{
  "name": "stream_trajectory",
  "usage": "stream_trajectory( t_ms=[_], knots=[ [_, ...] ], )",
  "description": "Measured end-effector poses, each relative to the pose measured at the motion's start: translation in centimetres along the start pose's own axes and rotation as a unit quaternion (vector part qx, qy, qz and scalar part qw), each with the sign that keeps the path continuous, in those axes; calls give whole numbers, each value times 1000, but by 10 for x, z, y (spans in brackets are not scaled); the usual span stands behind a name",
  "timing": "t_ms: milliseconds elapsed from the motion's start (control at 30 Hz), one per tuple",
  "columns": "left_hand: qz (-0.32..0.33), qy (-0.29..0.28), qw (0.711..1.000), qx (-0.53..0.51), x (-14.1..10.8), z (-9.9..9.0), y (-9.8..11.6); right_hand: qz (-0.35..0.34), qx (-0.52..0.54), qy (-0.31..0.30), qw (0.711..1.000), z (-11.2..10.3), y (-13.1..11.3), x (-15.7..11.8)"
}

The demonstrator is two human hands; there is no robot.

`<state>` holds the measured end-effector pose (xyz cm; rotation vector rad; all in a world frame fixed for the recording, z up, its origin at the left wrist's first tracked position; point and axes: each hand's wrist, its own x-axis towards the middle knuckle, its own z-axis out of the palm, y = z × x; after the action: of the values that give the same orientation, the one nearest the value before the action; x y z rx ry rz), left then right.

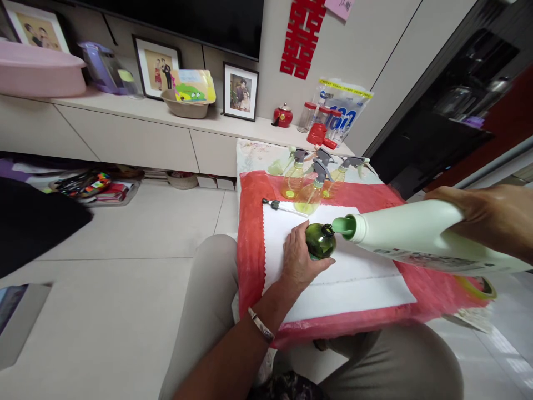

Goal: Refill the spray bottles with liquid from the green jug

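Grn glossy rnd btl (320, 245) in L fingers (301, 238)

L hand (298, 262) low w/ curved fingers (296, 235), R hand (493, 214) higher

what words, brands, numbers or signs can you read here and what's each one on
"囍", on the red cutout.
"10", large blue digits on the plastic bag; the rest partly hidden.
Yellow strip on the bag: too small to read.
Pink note: handwriting, cut off, unreadable.
Pale green jug: label too blurred.
Red pot: gold mark too small.
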<state>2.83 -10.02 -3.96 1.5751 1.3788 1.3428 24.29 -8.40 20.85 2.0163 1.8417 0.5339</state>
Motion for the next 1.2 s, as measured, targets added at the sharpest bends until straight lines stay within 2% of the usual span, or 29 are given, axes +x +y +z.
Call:
stream_trajectory(
  t_ms=[267, 600, 933, 1200],
  knots=[
    [3, 7, 1000, -3, 0, 1, -1, -22, -3, 19, 1000, 6, 4, 2],
    [3, 4, 1000, 2, -1, 0, -1, 13, -5, -23, 1000, 2, 1, 0],
    [3, 5, 1000, -4, 0, 1, -1, -24, -10, 25, 999, 5, 4, 3],
    [4, 2, 1000, -1, 0, 1, -1, 7, 15, -3, 1000, 4, 3, 1]
  ],
)
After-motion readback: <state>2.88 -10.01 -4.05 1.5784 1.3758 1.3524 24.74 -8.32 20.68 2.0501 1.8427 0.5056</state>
